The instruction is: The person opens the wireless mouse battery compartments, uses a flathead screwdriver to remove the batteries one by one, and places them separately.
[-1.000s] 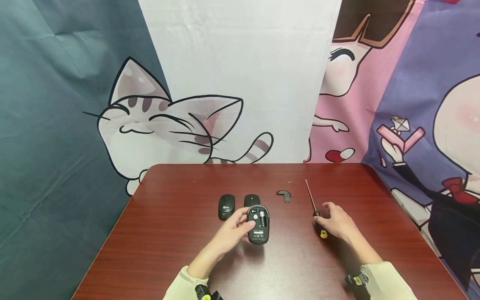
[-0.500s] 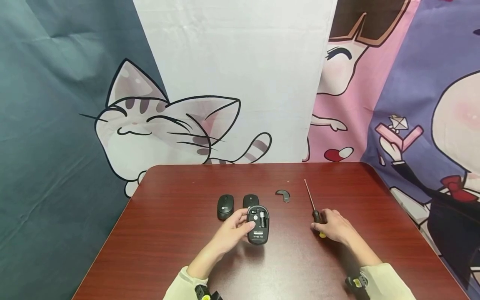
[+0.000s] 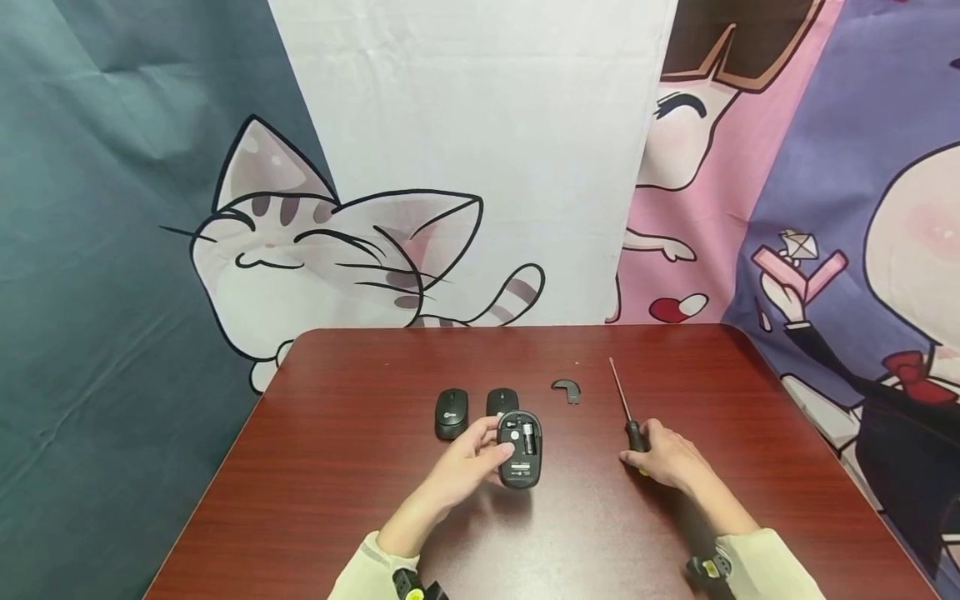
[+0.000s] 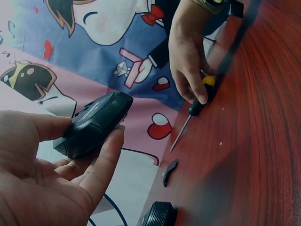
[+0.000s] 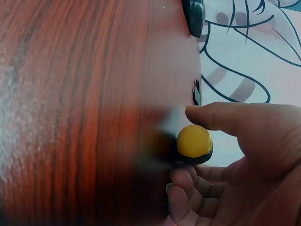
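Note:
My left hand holds a black computer mouse, thumb on one side and fingers behind. Its underside faces up toward the head camera, with the battery slot uncovered and a battery inside. In the left wrist view the mouse is seen edge-on between thumb and fingers. At the right, my right hand grips the handle of a screwdriver, whose thin shaft points to the back of the table. The right wrist view shows its yellow handle end between thumb and fingers.
Two more black mice lie on the table: one at the left, another partly behind the held one. A small curved black cover rests between them and the screwdriver. A printed cloth hangs behind the table.
My right hand has come down over the screwdriver handle and its fingers have closed around it. The left hand keeps holding the mouse almost still.

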{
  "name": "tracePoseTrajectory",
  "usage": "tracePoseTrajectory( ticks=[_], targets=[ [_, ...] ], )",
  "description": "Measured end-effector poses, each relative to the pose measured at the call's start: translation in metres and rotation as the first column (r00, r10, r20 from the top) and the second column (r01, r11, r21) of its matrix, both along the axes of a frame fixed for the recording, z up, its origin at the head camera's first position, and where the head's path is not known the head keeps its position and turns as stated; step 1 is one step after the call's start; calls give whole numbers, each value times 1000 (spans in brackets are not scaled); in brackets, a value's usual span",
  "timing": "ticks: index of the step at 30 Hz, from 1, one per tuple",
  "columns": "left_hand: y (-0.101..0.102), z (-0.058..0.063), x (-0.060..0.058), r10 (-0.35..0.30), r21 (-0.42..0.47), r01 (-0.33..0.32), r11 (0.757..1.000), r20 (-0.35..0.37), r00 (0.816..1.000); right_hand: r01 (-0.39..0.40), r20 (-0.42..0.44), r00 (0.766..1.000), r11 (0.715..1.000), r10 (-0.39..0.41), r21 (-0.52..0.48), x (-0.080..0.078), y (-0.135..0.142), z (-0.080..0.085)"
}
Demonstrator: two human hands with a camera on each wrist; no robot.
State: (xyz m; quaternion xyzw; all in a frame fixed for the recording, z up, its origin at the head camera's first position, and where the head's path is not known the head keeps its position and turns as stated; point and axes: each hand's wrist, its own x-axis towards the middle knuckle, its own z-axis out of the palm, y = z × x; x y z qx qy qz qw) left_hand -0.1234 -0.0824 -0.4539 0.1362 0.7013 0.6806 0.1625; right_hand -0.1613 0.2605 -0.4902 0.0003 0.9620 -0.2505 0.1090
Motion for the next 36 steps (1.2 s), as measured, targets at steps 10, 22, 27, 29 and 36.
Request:
tracePoseTrajectory(
  ticks=[10,22,27,29,36],
  targets=[
    [1,0,2,-8,-7,8,1000,-16,1000,27,0,1000,999,-27,-28,-2,2,0],
    [0,1,3,50,-73,-54,996,-61,997,112,-163,980,993,-114,-22,-6,14,16],
    [0,3,3,63,-84,-69,994,-73,995,177,-271,943,981,-193,-82,-8,20,26],
    [1,3,3,63,-79,-68,995,-72,995,192,-318,923,976,-215,-104,-8,22,30],
    [1,7,4,77,-76,-81,994,-61,995,243,-402,855,938,-327,-248,-3,24,47]
  ],
)
